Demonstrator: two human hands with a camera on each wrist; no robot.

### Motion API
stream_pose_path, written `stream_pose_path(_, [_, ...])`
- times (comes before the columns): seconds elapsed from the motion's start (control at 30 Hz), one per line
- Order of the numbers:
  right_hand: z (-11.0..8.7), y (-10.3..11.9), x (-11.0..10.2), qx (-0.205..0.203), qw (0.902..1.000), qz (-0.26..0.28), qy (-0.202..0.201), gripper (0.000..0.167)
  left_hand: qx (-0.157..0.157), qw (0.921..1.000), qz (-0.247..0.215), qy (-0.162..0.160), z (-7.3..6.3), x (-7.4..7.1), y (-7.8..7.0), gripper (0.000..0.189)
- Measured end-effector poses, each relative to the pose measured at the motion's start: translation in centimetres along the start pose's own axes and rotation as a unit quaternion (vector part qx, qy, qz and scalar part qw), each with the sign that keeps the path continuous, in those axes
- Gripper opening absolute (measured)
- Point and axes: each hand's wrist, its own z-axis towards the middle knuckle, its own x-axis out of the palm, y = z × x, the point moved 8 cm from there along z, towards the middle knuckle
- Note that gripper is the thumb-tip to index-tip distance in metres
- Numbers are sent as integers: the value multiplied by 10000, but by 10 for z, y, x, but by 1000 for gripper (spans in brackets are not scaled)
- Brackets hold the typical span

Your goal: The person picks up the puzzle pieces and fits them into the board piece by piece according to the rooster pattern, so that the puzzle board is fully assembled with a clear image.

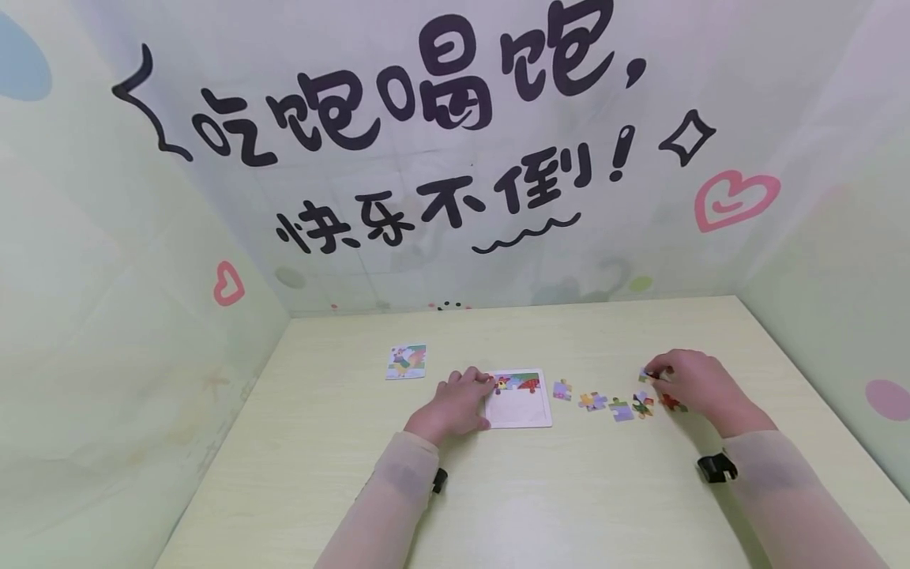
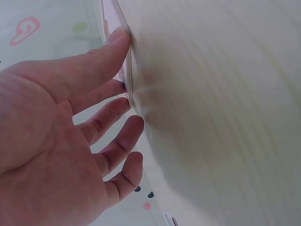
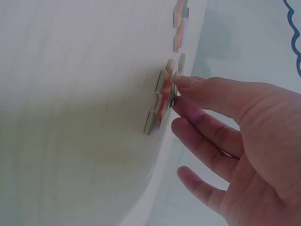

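Note:
A white puzzle tray (image 1: 519, 411) lies on the table with a few joined pieces (image 1: 517, 382) along its far edge. My left hand (image 1: 455, 405) rests at the tray's left side, its thumb against the near corner and its index finger by the far corner. In the left wrist view, that hand's other fingers hang loosely beside the tray edge. To the right, my right hand (image 1: 700, 387) pinches a small puzzle piece (image 1: 648, 375) between thumb and fingertips, close over the table. Below it lies a red puzzle piece (image 1: 671, 403), partly covered by the hand.
Several loose puzzle pieces (image 1: 620, 409) form a row between the tray and my right hand. A picture card (image 1: 407, 362) lies farther back on the left. Printed fabric walls (image 1: 455, 269) enclose the table (image 1: 341, 442) at the back and sides.

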Motion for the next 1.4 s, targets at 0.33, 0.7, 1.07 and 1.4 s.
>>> stream_pose_path(0.33, [-1, 1, 1, -109, 9998, -27, -147, 21, -3, 10000, 53, 19, 0, 1, 0, 76])
stream_pose_path(0.7, [-2, 3, 2, -95, 9998, 56, -181, 24, -48, 10000, 47, -1, 0, 1, 0, 77])
stream_pose_path(1.07, [1, 12, 3, -200, 9994, 40, -266, 24, -15, 10000, 64, -15, -1, 1, 0, 77])
stream_pose_path(1.4, [6, 23, 6, -345, 9988, -85, -334, 22, -22, 10000, 59, -30, 1, 2, 2, 77])
